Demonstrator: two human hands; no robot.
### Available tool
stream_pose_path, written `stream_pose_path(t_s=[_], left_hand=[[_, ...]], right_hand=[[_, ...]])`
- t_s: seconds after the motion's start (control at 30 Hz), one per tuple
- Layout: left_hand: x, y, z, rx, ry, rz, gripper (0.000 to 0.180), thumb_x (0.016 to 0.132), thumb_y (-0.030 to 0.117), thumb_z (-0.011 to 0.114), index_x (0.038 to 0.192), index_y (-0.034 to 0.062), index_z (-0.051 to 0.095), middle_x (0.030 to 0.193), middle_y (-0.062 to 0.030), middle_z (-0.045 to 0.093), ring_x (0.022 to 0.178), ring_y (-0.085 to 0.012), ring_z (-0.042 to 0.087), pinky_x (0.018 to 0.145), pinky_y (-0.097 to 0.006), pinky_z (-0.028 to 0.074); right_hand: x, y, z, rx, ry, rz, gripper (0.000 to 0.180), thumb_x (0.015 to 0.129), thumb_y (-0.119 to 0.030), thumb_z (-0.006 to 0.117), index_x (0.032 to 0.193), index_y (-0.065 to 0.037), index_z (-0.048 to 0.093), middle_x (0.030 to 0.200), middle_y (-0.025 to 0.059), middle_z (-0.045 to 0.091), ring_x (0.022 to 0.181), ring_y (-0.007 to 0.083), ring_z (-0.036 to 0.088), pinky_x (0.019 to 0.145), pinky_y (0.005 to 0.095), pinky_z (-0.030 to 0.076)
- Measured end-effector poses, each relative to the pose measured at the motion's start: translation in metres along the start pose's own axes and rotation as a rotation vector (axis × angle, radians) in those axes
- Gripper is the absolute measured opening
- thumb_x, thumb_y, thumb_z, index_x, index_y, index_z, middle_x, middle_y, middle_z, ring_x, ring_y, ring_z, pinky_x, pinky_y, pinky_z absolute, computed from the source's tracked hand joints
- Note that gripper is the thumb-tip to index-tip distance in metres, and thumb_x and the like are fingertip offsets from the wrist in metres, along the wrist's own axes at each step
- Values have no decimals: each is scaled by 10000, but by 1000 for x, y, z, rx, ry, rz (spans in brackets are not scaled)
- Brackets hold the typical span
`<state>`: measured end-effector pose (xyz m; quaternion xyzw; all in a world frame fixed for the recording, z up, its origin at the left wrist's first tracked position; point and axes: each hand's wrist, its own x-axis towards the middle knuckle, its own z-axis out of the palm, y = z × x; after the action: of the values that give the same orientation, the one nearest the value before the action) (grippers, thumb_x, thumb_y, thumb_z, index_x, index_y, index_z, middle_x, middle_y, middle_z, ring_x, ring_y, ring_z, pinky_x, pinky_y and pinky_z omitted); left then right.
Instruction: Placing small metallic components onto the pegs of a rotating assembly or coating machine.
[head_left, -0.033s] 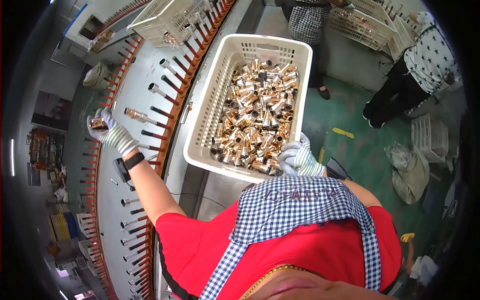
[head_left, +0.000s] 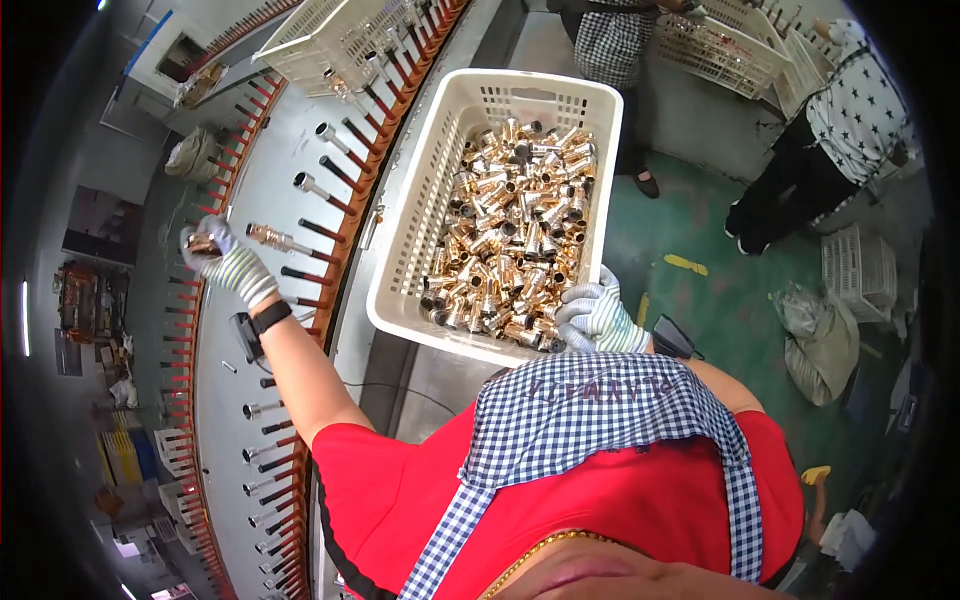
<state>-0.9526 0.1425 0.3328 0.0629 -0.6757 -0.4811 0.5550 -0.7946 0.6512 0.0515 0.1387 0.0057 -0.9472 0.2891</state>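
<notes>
My left hand [head_left: 228,265], in a striped work glove, is raised over the conveyor at the left. Its fingers are closed on shiny copper-coloured metal fittings [head_left: 203,245]; how many is unclear. Just right of it, a similar gold-and-silver fitting [head_left: 268,237] sits on a rod of the conveyor. A cream plastic crate [head_left: 415,235] stands in front of me, holding a heap of gold and silver tubular fittings [head_left: 515,215]. At its near right corner my right hand [head_left: 603,315], gloved too, grips the rim, fingers curled over it beside the heap.
Dark and red-tipped rods [head_left: 320,228] line the conveyor's edge, some with silver sockets. Another cream crate [head_left: 320,45] stands on the conveyor farther off. Two people [head_left: 850,140] work at the far right near more crates. A pale sack [head_left: 820,355] lies on the green floor.
My left hand has shifted slightly, turning the fittings in its fingers. The conveyor's rods have moved a little along. My right hand and the crate stay in place.
</notes>
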Motion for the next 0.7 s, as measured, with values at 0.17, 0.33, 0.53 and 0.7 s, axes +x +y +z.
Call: stream_pose_path(t_s=[0.17, 0.33, 0.53, 0.7], left_hand=[[-30, -28, -4, 211, 43, -405, 460, 935, 355, 708, 1263, 66, 565, 698, -6, 514, 477, -103, 471, 436, -277, 418], [-15, 12, -2, 546, -229, -642, 556, 934, 528, 624, 1266, 84, 581, 592, -34, 475, 403, -157, 472, 373, -317, 393], [-8, -2, 1, 737, -369, -458, 542, 938, 532, 607, 1210, 64, 584, 714, -76, 589, 478, -155, 525, 441, -315, 435], [-21, 8, 32, 259, -372, -391, 494, 971, 273, 588, 1392, 68, 430, 1087, -135, 674, 634, -167, 570, 478, -277, 438]], right_hand=[[-1, 5, 81, 433, -106, 371, 400, 815, -550, 622, 595, -221, 566, 646, -109, 544, 712, 143, 535, 682, 334, 466], [1, -3, 40, 392, -89, 294, 402, 824, -522, 627, 588, -199, 585, 624, -97, 557, 686, 151, 549, 653, 343, 478], [-7, 3, 89, 592, -121, 291, 418, 886, -519, 590, 633, -188, 617, 679, -81, 588, 754, 156, 602, 627, 365, 497], [-14, 19, 90, 573, -392, 127, 357, 812, -588, 695, 939, -255, 685, 860, -55, 619, 856, 178, 608, 647, 408, 494]])
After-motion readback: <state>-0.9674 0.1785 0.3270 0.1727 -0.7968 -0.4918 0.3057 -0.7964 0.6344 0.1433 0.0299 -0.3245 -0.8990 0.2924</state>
